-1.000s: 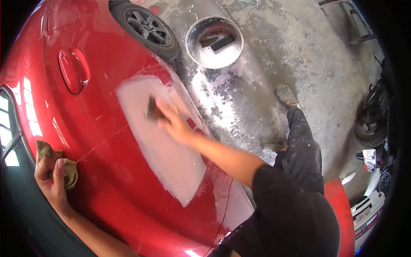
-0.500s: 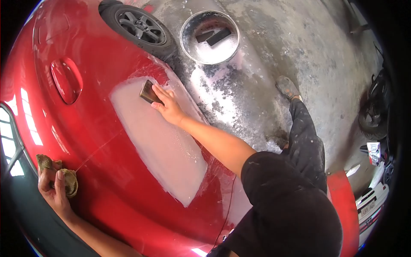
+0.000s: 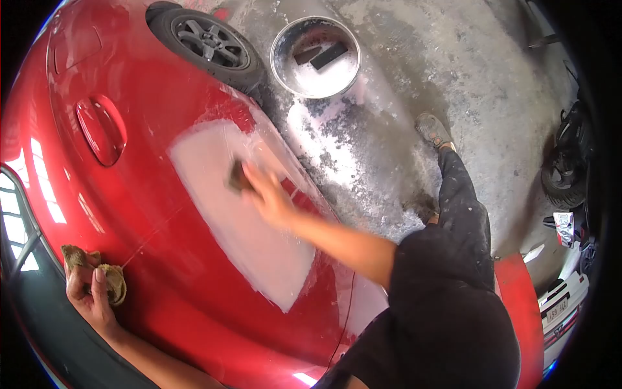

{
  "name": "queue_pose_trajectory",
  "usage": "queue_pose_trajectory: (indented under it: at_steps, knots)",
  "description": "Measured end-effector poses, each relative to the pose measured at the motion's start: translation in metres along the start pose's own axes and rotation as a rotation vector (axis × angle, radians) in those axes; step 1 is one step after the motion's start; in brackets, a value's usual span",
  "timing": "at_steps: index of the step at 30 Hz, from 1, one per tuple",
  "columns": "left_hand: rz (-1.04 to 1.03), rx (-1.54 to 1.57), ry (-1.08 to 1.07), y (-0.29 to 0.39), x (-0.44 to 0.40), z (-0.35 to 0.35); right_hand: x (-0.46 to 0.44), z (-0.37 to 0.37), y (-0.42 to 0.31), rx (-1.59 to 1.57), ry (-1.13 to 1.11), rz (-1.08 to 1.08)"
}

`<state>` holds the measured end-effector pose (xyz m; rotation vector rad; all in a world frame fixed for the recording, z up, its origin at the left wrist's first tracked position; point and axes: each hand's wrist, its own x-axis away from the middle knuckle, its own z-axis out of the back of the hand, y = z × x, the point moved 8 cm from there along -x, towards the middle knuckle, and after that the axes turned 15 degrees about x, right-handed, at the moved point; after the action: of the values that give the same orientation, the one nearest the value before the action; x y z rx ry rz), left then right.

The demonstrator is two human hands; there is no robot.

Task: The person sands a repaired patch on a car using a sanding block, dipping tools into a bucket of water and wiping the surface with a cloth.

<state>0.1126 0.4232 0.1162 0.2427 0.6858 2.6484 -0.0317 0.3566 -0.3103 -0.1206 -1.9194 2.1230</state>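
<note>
grasping dark block in right hand, toward twelve o'clock on pale patch | clutching cloth in left hand, at eight o'clock from patch | hold block flat, press evenly

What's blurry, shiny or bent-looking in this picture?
Head view throughout: right hand and block are blurred, the left hand sharper; window-like glare marks the red car; the scene bows like a fisheye shot, with black corners.
</note>
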Motion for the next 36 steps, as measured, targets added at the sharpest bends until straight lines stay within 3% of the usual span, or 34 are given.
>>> queue_pose_trajectory:
  at_steps: [2,3,4,7,9,11,12,14,15,17,20,23,27,29,32,36]
  knots:
    - [0.001,-0.008,-0.007,0.003,-0.002,-0.002,0.092,0.021,-0.035,-0.062,-0.082,-0.035]
    - [0.013,-0.016,-0.012,0.001,0.001,-0.002,0.089,0.020,-0.033,-0.023,-0.054,-0.015]
    - [-0.031,-0.045,-0.101,-0.004,0.003,0.001,0.080,0.016,-0.028,0.014,-0.025,0.005]
    - [-0.018,-0.025,-0.086,-0.003,0.002,0.001,-0.047,-0.005,0.012,-0.028,0.068,-0.014]
    - [-0.019,-0.027,-0.087,-0.009,0.004,0.005,-0.075,-0.016,0.027,-0.026,0.085,0.014]
    - [-0.026,-0.044,-0.096,-0.007,0.005,0.008,-0.062,-0.015,0.024,-0.039,0.018,0.035]
    - [-0.042,-0.058,-0.090,-0.007,0.004,0.007,-0.020,-0.003,-0.002,-0.170,0.025,0.171]
    - [-0.019,-0.055,-0.064,-0.007,0.000,0.005,0.068,0.011,-0.044,-0.086,-0.109,0.233]
    - [0.016,-0.038,-0.038,-0.003,-0.001,0.003,0.065,0.009,-0.044,-0.047,-0.111,0.264]
    - [0.059,-0.021,-0.018,-0.009,0.003,0.008,0.046,0.000,-0.036,0.017,-0.127,0.317]
    - [0.028,-0.008,-0.008,-0.020,0.008,0.017,-0.100,-0.012,0.008,-0.051,0.038,0.251]
    - [0.067,0.021,0.032,-0.014,0.006,0.015,-0.097,-0.013,0.008,0.018,0.050,0.259]
    - [0.052,0.013,0.010,-0.014,0.006,0.012,0.079,0.015,-0.043,-0.091,-0.191,0.242]
    - [0.066,0.029,0.020,-0.017,0.008,0.015,0.040,0.012,-0.039,0.022,-0.117,0.279]
    - [0.045,0.022,0.072,-0.013,0.007,0.014,-0.093,-0.008,-0.001,0.035,0.084,0.292]
    - [0.021,-0.054,-0.100,-0.018,0.006,0.021,-0.068,-0.003,-0.005,-0.009,0.008,0.190]
